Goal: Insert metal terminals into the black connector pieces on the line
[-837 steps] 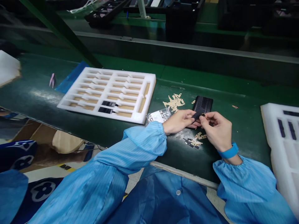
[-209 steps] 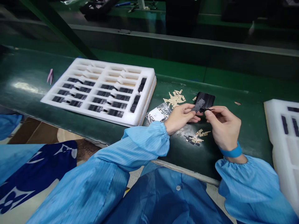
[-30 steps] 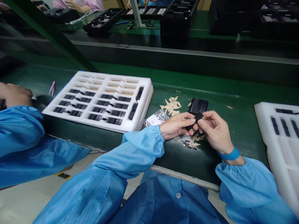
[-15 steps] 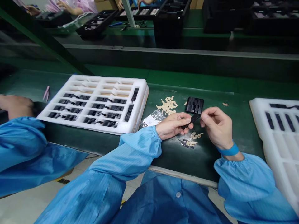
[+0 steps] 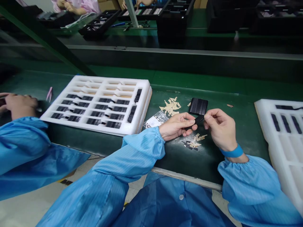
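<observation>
My left hand (image 5: 178,126) is closed round a slim black part (image 5: 198,119) with a flat, dark end that points right. At that end, my right hand (image 5: 220,127) is closed in a pinch of thumb and forefinger; whatever lies between the fingertips is too small to make out. Just behind the hands lies a black slotted block (image 5: 198,106). A pile of cream-coloured flat pieces (image 5: 170,106) is spread beyond my left hand, with a clear plastic bag (image 5: 156,119) beside it. Nearer me rests a small heap of cream and black strips (image 5: 193,144).
A white foam tray (image 5: 118,128) with black parts in several slots stands left, another foam tray (image 5: 262,110) right. Pink tweezers (image 5: 49,94) lie farther left, near a co-worker's hand (image 5: 21,105). Black bins (image 5: 175,22) and other people line the far bench. A green post (image 5: 47,41) slants across.
Both my hands stay nearly in place, the right fingertips still at the black part's end. The co-worker's hand at left has shifted slightly. The whole view has drifted a little.
</observation>
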Demonstrator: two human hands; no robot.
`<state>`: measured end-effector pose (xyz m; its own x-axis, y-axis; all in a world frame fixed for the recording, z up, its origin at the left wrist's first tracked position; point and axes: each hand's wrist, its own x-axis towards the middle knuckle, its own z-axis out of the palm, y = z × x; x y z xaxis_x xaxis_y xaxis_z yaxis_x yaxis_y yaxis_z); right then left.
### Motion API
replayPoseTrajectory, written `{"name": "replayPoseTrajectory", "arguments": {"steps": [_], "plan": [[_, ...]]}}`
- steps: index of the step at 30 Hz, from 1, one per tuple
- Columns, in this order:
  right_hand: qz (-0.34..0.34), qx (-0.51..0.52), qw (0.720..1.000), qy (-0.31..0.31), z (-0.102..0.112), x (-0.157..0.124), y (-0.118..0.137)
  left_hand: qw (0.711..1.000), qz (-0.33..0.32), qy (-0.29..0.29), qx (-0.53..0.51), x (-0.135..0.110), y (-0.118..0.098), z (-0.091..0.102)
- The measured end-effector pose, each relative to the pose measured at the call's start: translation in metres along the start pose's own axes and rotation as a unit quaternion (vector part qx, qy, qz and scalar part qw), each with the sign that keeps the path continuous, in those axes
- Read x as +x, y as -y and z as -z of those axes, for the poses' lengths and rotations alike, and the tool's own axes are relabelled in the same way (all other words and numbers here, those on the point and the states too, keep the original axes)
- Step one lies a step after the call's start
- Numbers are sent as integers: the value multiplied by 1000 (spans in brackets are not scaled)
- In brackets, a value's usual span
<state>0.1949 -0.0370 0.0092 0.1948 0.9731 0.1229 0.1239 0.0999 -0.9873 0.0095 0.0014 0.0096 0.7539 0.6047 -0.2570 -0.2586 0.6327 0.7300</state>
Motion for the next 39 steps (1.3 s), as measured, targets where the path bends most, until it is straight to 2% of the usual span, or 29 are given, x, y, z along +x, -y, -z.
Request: {"name": "replayPoseTrajectory", "arguments": {"steps": [6,9,11,15,21,26,31,35,37,39], "plan": [[-39,61,997,29,1,3,-9,1000,-27,-6,5,2,3,2],[-46,68,997,8,2,3,-9,999,-24,-22,6,2,3,2],[-40,67,997,20,1,1,-7,1000,-21,-23,3,1,3,1],[-50,81,990,108,-6,-8,-3,1000,-6,-4,-3,-1,2,0],[-114,186,969,112,-15,-15,7,999,9,50,-5,-4,3,1],[-162,217,953,135,-12,-11,9,999,-2,53,5,-5,2,1],[-140,231,954,131,-13,-12,5,998,-22,56,0,-4,2,1],[-150,244,948,138,-13,-11,3,998,-20,66,10,-3,3,0],[-124,207,962,130,-12,-10,3,998,-41,36,40,-2,3,0],[-60,114,986,106,-9,-9,3,994,-75,-11,81,0,4,-1]]}}
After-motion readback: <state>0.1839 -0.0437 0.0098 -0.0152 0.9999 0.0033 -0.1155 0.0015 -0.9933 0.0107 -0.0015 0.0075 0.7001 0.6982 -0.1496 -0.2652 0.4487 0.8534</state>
